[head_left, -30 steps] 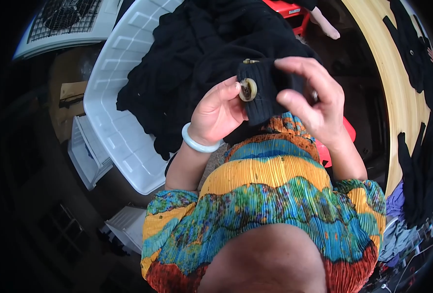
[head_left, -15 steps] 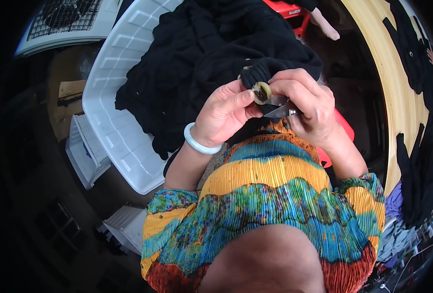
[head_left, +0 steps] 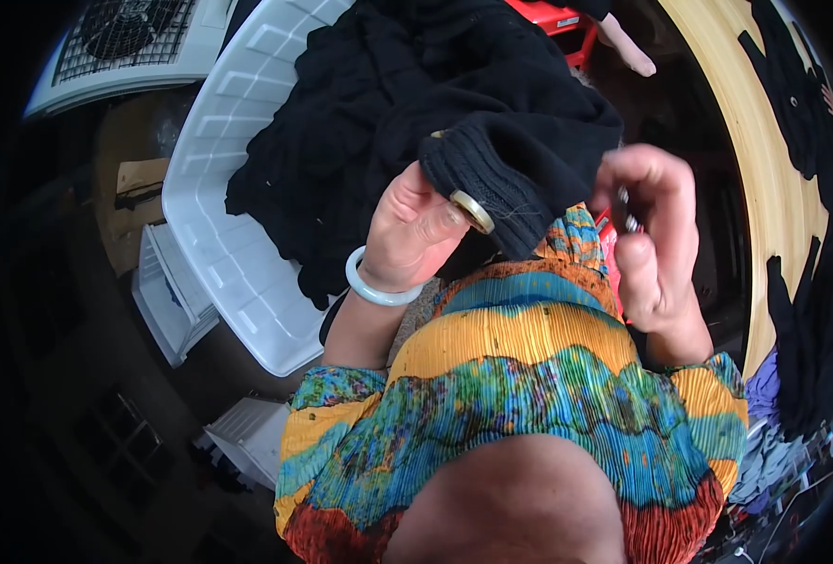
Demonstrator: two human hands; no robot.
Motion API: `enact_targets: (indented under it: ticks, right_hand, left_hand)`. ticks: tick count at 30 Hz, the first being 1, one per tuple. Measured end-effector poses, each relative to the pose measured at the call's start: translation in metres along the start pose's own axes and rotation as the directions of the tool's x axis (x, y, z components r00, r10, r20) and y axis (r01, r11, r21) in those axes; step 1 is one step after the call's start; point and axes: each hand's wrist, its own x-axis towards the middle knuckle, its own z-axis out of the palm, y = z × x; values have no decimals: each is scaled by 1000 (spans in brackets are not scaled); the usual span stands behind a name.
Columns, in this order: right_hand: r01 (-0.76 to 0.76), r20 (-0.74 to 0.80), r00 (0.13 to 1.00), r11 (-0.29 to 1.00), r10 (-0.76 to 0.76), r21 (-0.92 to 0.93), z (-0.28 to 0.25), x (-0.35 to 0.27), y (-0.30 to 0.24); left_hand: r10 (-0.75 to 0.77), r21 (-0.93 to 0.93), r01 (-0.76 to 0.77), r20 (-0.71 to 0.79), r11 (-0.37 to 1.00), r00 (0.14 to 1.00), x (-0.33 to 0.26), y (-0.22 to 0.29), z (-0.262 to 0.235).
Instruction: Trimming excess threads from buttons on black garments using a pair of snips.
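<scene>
I'm pinching the black cuff point(head_left: 520, 183) between the thumb and fingers of my left hand point(head_left: 415, 230), with my thumb pressing against the pale button point(head_left: 473, 212) at its ribbed end. The cuff is hanging in the air in front of me, to the right of the tub point(head_left: 238, 244), and its cloth is running back toward the dark pile point(head_left: 369, 103); where one is ending and the other beginning, I cannot tell. The pile is covering most of the tub, leaving its left wall and near corner showing.

My right hand point(head_left: 656, 235) is hovering apart from the cuff, fingers curling around a small metal tool point(head_left: 629, 211). Its blades are hiding or blurring, so I cannot tell how they are standing.

As for progress, the button is already sitting on the cuff, and a second button point(head_left: 437, 133) is peeking out at the cuff's far edge. A fine thread point(head_left: 525, 205) is trailing over the ribbing, so I'm judging that the trimming isn't finished there. Whether the pile is holding finished or unfinished pieces, I cannot tell.
</scene>
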Motion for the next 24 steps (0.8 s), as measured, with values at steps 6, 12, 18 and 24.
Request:
enact_targets:
  ticks: [6,12,18,24]
  right_hand:
    - [0,141,990,1000,-2,11,20,-6,-12]
    - [-153,147,977,988,156,-29,25,-7,-10]
    - [-179,128,977,982,172,50,29,-9,-5]
    - [-176,100,980,983,170,55,31,-9,-6]
  left_hand:
    - [125,58,-121,-72,991,989,-1,-5,2]
    - [197,108,-191,-50,976,979,-5,-6,2]
    - [182,83,-181,-4,980,983,-8,-7,-3]
    - [203,82,-207,49,975,978,-7,-12,-7]
